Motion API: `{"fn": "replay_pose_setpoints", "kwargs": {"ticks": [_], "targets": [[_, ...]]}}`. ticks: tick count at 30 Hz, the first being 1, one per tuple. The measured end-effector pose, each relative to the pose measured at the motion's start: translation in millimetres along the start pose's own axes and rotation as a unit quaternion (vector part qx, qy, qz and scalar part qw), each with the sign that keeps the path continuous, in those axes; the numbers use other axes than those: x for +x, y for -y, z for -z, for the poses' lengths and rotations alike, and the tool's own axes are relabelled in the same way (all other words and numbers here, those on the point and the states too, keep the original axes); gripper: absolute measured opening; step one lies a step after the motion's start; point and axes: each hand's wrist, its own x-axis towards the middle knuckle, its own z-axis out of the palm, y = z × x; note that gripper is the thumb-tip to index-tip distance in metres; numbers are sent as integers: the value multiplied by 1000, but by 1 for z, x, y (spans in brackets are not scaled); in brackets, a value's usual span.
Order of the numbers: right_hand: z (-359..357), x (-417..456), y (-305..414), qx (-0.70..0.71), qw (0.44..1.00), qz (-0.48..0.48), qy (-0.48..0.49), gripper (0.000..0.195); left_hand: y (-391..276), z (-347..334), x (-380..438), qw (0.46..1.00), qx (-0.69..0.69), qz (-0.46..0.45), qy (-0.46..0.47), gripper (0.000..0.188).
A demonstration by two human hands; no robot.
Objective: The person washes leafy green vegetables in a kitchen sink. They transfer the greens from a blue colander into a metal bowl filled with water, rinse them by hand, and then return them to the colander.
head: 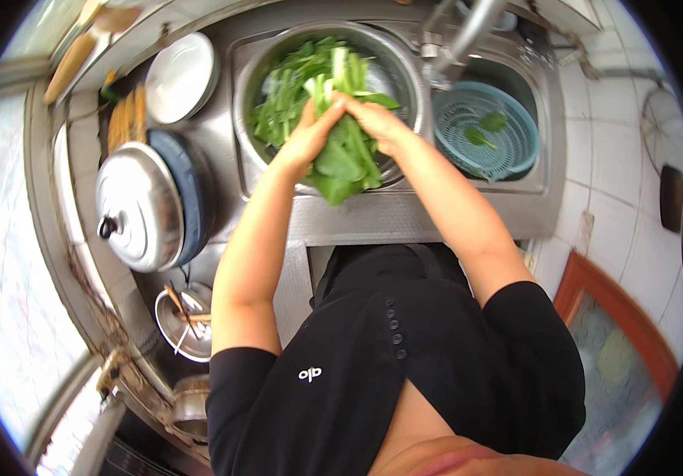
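Observation:
A bunch of leafy greens [344, 154] is gripped between my left hand [305, 140] and my right hand [377, 122], with the thumbs meeting over the pale stems. The leaves hang down toward me past the near rim of a large stainless steel basin [245, 128]. More cut greens [285, 98] lie inside the basin, to the left of and behind my hands. The basin sits in the left bowl of a steel sink [371, 217]. My palms and the undersides of the held stems are hidden.
In the right sink bowl, a blue plastic colander [449, 134] holds a few loose leaves [484, 128]. A faucet [466, 41] rises behind it. Stacked white plates [179, 77], a metal lid [139, 202] and a bowl with utensils [166, 321] stand at left.

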Motion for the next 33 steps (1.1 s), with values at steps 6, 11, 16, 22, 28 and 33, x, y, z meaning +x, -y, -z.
{"fn": "replay_pose_setpoints", "kwargs": {"ticks": [6,11,16,22,28,33], "targets": [[18,-30,4,5,999,39,31,56,-5,-24,-4,997,-11,-10,70,65],[64,-75,27,-18,998,67,-7,51,-18,-82,2,990,-17,-20,138,63],[129,-119,43,-45,991,68,-102,59,-10,-153,30,973,-83,70,202,55],[205,-134,73,-54,989,-28,-132,57,13,-225,78,950,-133,168,227,55],[262,-111,99,-227,954,-157,-115,64,60,-274,119,922,-246,209,214,57],[294,-84,113,-473,838,-235,-138,71,63,-288,122,925,-202,275,168,58]]}}
